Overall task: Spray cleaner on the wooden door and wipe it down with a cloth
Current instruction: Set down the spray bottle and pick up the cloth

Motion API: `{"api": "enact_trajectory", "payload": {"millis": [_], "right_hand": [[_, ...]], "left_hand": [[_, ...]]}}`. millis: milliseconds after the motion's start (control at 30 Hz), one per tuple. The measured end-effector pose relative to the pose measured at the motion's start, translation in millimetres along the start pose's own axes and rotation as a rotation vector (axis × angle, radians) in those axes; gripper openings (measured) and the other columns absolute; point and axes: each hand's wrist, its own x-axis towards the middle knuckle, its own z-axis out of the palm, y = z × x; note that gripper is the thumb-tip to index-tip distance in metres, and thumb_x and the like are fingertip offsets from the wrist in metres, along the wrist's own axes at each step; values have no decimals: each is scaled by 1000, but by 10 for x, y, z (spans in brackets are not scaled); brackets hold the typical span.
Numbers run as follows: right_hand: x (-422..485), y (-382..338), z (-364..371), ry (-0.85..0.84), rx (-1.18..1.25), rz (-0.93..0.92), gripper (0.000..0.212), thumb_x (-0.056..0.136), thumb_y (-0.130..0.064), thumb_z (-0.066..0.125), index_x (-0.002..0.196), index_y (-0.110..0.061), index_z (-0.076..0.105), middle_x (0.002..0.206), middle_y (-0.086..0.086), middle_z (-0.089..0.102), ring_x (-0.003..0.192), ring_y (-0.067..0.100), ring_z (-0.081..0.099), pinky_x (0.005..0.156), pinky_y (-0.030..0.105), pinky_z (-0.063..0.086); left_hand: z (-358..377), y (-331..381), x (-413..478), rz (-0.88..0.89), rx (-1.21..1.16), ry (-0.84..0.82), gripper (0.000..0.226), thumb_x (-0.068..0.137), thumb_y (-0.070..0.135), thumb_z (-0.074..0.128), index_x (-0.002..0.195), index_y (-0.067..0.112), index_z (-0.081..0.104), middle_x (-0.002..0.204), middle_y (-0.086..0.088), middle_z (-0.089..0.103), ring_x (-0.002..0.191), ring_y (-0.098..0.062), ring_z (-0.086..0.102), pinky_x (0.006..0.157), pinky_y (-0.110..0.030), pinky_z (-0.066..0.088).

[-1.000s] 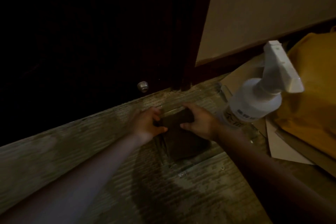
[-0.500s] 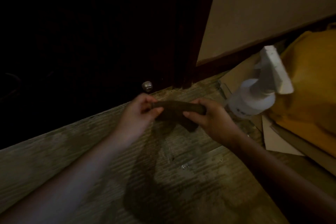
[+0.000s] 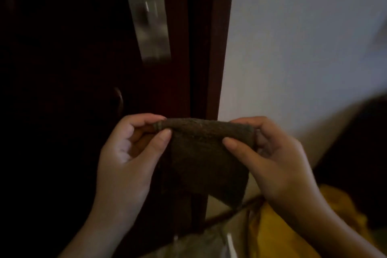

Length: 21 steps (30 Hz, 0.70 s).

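Brown cloth (image 3: 201, 153) is hanging between two hands, in front of the dark wooden door's (image 3: 62, 69) right edge.
The left hand (image 3: 127, 153) is pinching the cloth's upper left corner, its fingers (image 3: 161, 138) curling round the folded top edge, and the right hand (image 3: 278, 159) is pinching the upper right corner likewise. A metal plate (image 3: 148, 16) is gleaming on the door above them, and a pale wall (image 3: 303, 48) is showing right of the door.
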Motion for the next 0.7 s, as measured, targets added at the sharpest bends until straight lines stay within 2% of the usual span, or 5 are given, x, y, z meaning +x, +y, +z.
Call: {"api": "enact_trajectory", "payload": {"millis": [233, 367, 533, 600, 700], "right_hand": [[1138, -3197, 73, -126, -29, -343, 22, 63, -21, 63, 84, -15, 63, 73, -4, 71, 67, 6, 67, 55, 14, 51], [1505, -4633, 379, -175, -97, -544, 21, 63, -31, 64, 83, -24, 61, 77, -6, 69, 71, 6, 66, 59, 15, 52], [1479, -5410, 1008, -180, -47, -730, 10, 74, -27, 64, 81, -35, 63, 81, -11, 68, 76, 3, 65, 60, 14, 49], [1435, -5507, 1339, -202, -29, -769, 23, 79, -16, 64, 81, -39, 64, 83, -12, 68, 76, 1, 65, 60, 12, 49], [1372, -5671, 1929, -336, -23, -704, 20, 81, -13, 62, 83, -33, 64, 87, -14, 67, 78, 3, 65, 63, 20, 52]], "left_hand": [[-129, 2997, 1322, 245, -140, 121, 19, 66, 25, 61, 84, 26, 63, 80, 10, 70, 74, -4, 67, 60, -17, 52], [-493, 4357, 1770, 372, -110, 176, 15, 81, 14, 63, 90, 26, 62, 86, 8, 69, 82, -7, 67, 67, -21, 54], [-1152, 5193, 1773, 490, -7, 283, 13, 85, 15, 62, 88, 28, 62, 83, 10, 68, 79, -4, 66, 63, -16, 52], [-1523, 5337, 1720, 475, 32, 318, 12, 83, 18, 63, 86, 30, 64, 83, 11, 68, 77, -5, 66, 61, -17, 52], [-2202, 5505, 1660, 452, 57, 354, 10, 82, 16, 64, 86, 24, 66, 81, 9, 70, 73, -7, 67, 55, -15, 50]]}}
